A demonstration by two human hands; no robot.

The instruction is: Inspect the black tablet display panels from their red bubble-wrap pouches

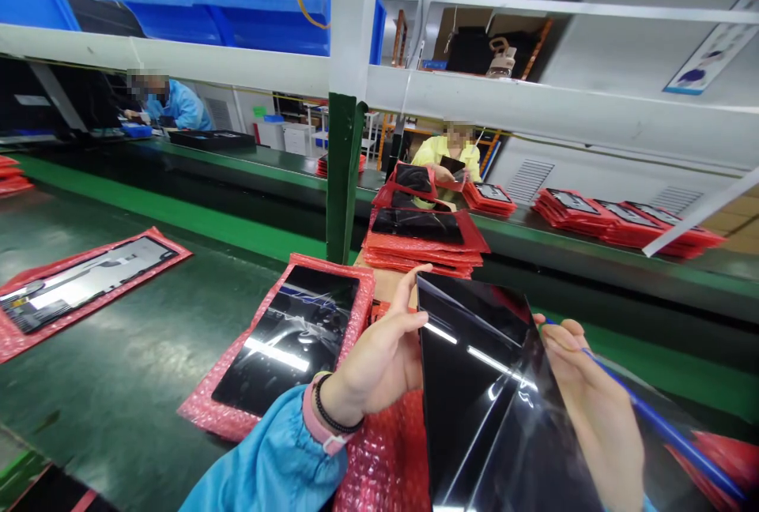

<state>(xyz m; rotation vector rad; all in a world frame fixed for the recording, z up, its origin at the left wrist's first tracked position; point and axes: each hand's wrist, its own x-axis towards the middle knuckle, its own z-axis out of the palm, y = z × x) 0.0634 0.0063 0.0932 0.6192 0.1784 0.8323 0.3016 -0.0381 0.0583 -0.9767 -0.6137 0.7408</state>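
Black glossy glass panel (486,385) held tilted over red bubble-wrap sleeve (385,457). Pinched at its left edge by left hand (379,358); steadied at right by right hand (593,401), closed on thin blue pen (652,414). Apparently a checking hold; next move calls for edge-only grip. Dark green tabletop (118,385), stacked red-wrapped panels (424,247), white shelving (349,22).

The dark green counter (148,362) carries a left red bubble bag (35,338) with a long panel (88,279) on it. A middle bag (205,401) holds a black panel (288,338). Behind it stands a stack of red bags (421,255). A near bag (385,457) lies at the front edge.
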